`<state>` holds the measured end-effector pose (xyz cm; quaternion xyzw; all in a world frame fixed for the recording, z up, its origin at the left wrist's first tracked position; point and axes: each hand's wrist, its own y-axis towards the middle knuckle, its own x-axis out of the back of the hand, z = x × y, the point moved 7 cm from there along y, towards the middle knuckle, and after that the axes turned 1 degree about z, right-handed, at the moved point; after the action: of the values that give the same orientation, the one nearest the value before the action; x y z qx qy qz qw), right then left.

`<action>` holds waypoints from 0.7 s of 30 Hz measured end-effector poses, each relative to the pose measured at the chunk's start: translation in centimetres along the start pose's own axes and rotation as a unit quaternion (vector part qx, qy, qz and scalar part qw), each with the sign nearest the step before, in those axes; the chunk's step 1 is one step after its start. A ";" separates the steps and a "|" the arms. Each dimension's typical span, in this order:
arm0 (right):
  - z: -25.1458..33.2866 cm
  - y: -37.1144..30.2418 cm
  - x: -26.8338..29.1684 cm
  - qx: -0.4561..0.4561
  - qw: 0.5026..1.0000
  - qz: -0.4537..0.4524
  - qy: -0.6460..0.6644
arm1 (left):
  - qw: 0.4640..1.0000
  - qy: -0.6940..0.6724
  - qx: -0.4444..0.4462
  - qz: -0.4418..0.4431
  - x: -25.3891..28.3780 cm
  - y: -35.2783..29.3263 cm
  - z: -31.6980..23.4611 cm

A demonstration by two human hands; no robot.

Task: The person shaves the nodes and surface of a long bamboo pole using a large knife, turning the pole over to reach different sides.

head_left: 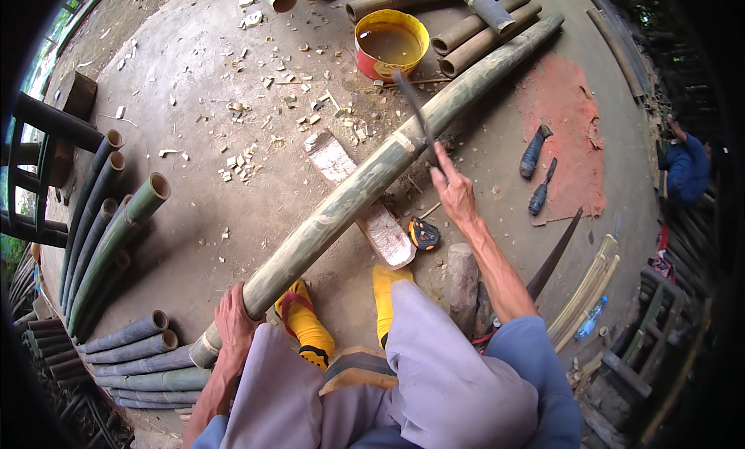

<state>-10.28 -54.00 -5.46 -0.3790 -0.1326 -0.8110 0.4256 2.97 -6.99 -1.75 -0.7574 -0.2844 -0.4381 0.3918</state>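
Observation:
A long green bamboo pole (pixel 341 204) slants from beside my left thigh up to the far right. It rests across a pale hewn wood block (pixel 388 235). My left hand (pixel 235 317) is closed round the pole near its lower end. In my right hand (pixel 456 191) is a dark-bladed knife (pixel 414 106), its blade lying over the pole next to a pale ring at a node. The fingers of that hand are wrapped about its handle, which they mostly hide. Close by the block's near end sits an orange and black tape measure (pixel 424 234).
A yellow and red bucket (pixel 392 44) of brownish liquid stands beyond the pole, near cut bamboo. Two dark tools (pixel 534 151) lie on a red cloth (pixel 574 107). Bamboo lengths (pixel 116 239) lean at left. Chips (pixel 240 162) litter the ground. Another person (pixel 687 166) is at far right.

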 end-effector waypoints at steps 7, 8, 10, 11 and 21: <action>0.7 -0.8 -2.6 0.035 0.971 0.204 -0.116 | 0.994 -0.049 0.037 0.091 -0.6 0.0 1.3; 1.4 -0.2 -0.2 0.060 0.997 0.027 -0.036 | 0.992 -0.049 0.041 0.104 -0.4 0.1 1.4; 1.0 0.0 0.3 0.036 0.998 0.002 0.057 | 0.992 -0.058 0.026 0.112 -0.2 0.5 1.2; 1.7 0.2 0.3 0.086 0.993 0.008 0.083 | 0.992 -0.058 0.038 0.110 0.0 0.6 1.3; 2.9 -0.1 -0.1 0.207 0.973 0.090 -0.051 | 0.968 -0.109 0.052 0.218 -0.2 1.9 1.6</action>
<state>-8.91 -52.34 -3.55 -0.3336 -0.2846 -0.7041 0.5585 5.02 -6.66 -3.11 -0.8227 -0.1754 -0.2417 0.4836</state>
